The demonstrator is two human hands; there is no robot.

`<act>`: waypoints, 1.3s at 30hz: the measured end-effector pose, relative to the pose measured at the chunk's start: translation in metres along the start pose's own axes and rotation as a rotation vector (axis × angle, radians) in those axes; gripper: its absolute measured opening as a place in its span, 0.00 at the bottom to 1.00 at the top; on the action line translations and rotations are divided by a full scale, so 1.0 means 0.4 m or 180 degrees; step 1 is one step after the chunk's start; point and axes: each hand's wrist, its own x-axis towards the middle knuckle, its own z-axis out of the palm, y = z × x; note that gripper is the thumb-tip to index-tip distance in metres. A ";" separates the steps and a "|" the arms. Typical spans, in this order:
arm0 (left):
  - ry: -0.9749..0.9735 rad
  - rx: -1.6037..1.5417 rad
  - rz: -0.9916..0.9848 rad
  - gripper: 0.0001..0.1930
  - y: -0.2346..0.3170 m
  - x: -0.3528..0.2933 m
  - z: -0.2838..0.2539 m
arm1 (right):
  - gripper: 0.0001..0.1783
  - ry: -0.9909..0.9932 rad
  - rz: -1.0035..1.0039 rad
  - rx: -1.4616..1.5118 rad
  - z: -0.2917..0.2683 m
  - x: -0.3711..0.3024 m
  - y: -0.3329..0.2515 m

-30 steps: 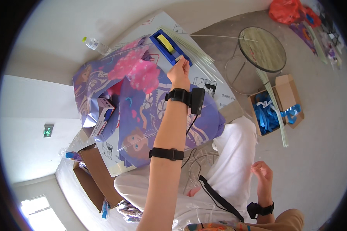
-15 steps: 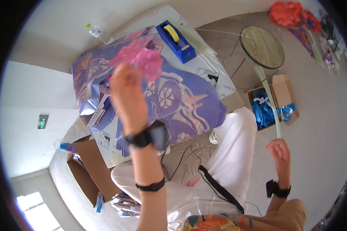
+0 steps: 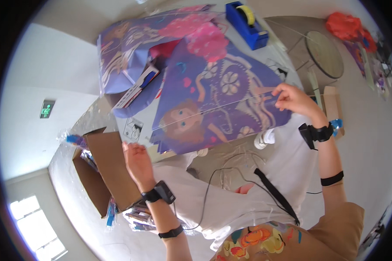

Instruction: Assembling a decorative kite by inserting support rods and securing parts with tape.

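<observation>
A purple printed sheet (image 3: 174, 98) with a cartoon figure and a pink patch lies on the work table, on top of other sheets whose edges show at the lower left. Across it runs a thin pale rod (image 3: 222, 105). At the rod's right end, over the sheet's right edge, my right hand (image 3: 297, 103) pinches with thumb and fingers. My left hand (image 3: 139, 164) is below the sheet's left corner, beside the cardboard box; its fingers are loosely bent and no object shows in them.
A blue tape dispenser (image 3: 248, 27) with yellow tape stands at the far side. A narrow printed carton (image 3: 137, 87) lies among folded purple sheets. The open cardboard box (image 3: 113, 167) is at left, a round stool (image 3: 324, 54) at right, with an open carton (image 3: 332, 102) nearer. Red plastic bags (image 3: 346, 28) lie beyond.
My left hand has come down off the sheet to beside the box. My right hand has risen from the lower right to the rod's right end. The view has shifted.
</observation>
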 end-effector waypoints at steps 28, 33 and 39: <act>0.1642 0.2539 0.0534 0.07 -0.200 0.109 -0.113 | 0.13 0.1186 -0.0422 -0.0305 0.111 0.171 0.173; 0.1708 0.2741 0.0564 0.07 -0.203 0.111 -0.118 | 0.13 0.1370 -0.0489 -0.0358 0.122 0.175 0.185; 0.1707 0.2907 0.0756 0.08 -0.211 0.118 -0.130 | 0.14 0.1582 -0.0424 -0.0490 0.134 0.179 0.182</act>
